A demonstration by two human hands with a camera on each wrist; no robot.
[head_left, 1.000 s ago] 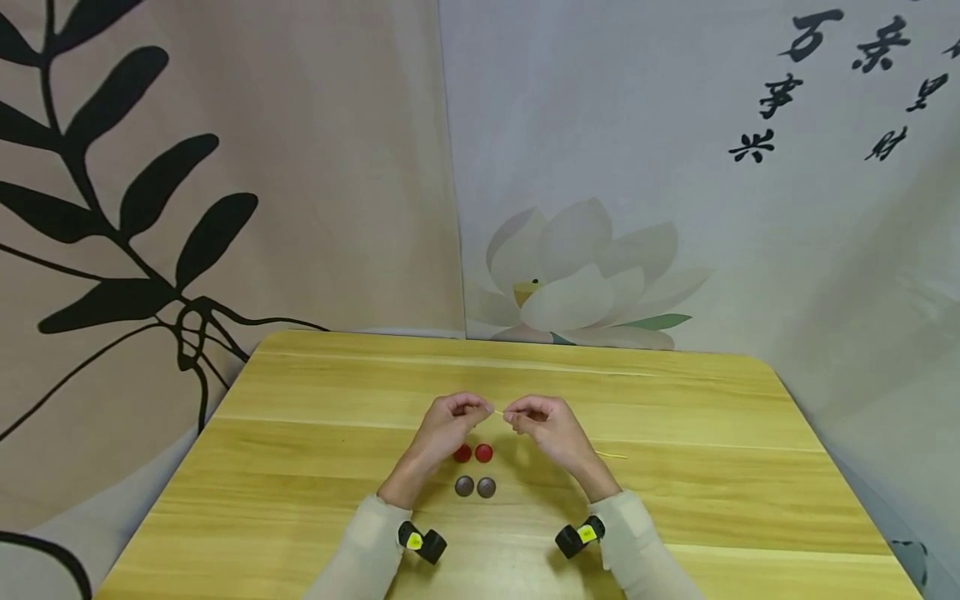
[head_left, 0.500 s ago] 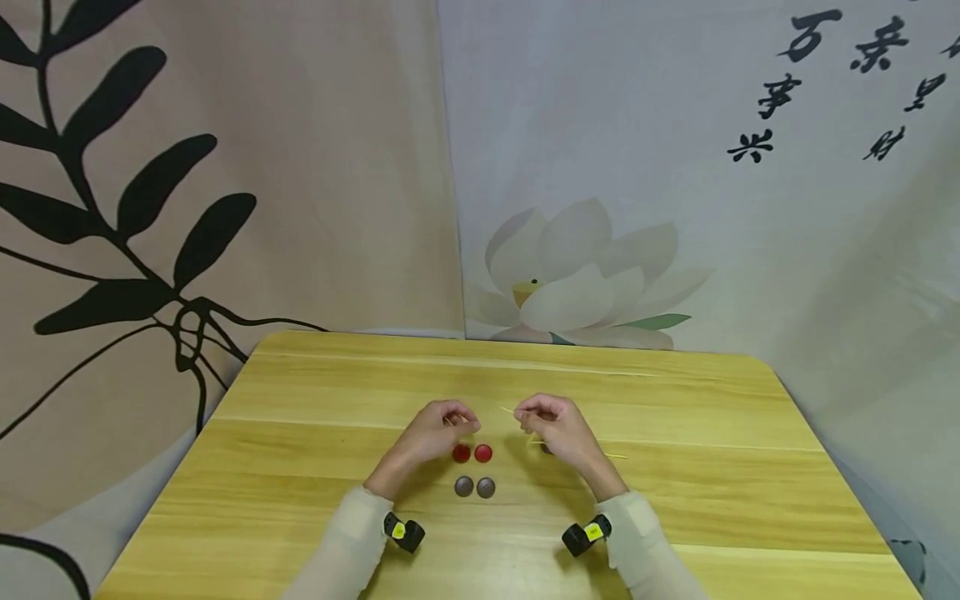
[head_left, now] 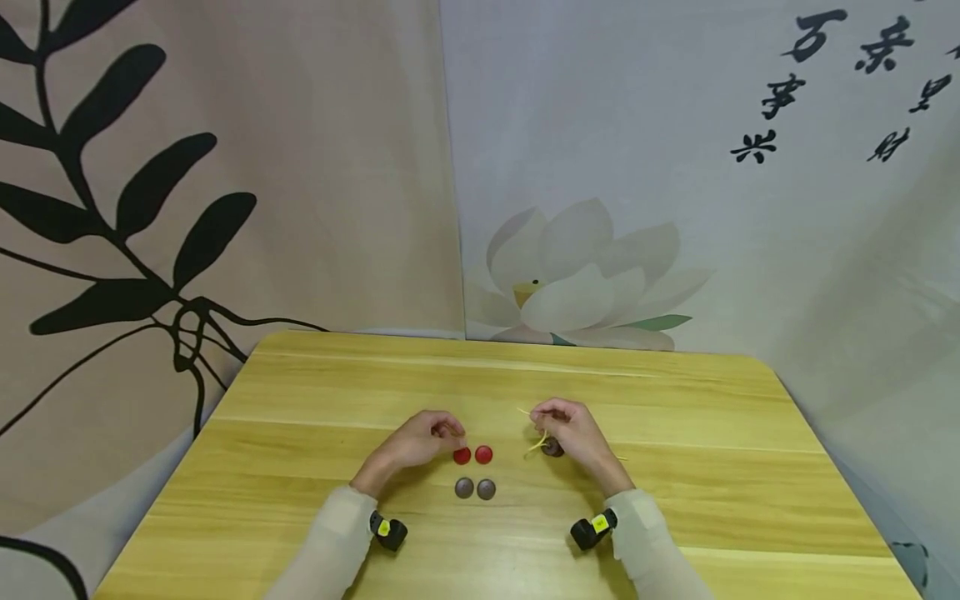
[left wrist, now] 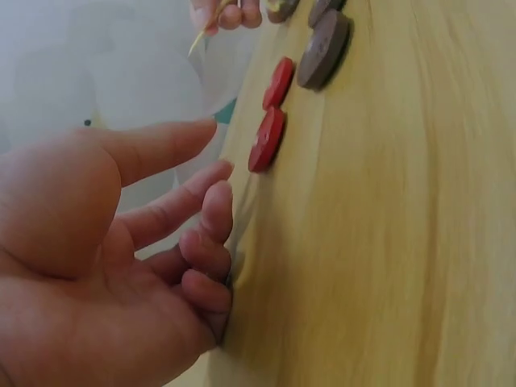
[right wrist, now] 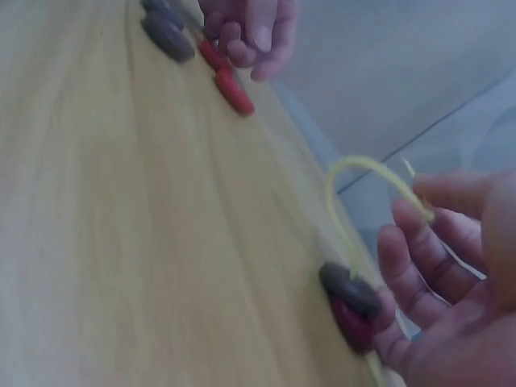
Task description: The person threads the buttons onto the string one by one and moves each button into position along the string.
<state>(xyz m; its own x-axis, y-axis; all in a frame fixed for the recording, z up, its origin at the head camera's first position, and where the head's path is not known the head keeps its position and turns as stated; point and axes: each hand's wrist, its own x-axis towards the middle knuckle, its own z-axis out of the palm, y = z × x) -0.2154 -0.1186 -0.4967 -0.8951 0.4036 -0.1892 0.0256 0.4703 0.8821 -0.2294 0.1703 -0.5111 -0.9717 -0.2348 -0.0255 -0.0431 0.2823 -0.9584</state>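
The right hand (head_left: 568, 427) pinched a yellow cord (right wrist: 355, 161) between thumb and fingertip; the cord arched down to a brown button (right wrist: 348, 288) that lay against a dark red one (right wrist: 351, 324) on the tabletop (head_left: 675, 500), a little towards its right edge. The left hand (head_left: 427, 439) held nothing — thumb and fingers parted, just beside the left of two red buttons (head_left: 462, 456). Two other brown buttons (head_left: 464, 487) lay farther from the far edge than that red pair.

Curved yellow cord (right wrist: 360, 162), entering a brown button (right wrist: 348, 288), dark red button (right wrist: 350, 326) against it, two flat-lying red buttons (head_left: 483, 454), two flat-lying brown buttons (head_left: 486, 489)
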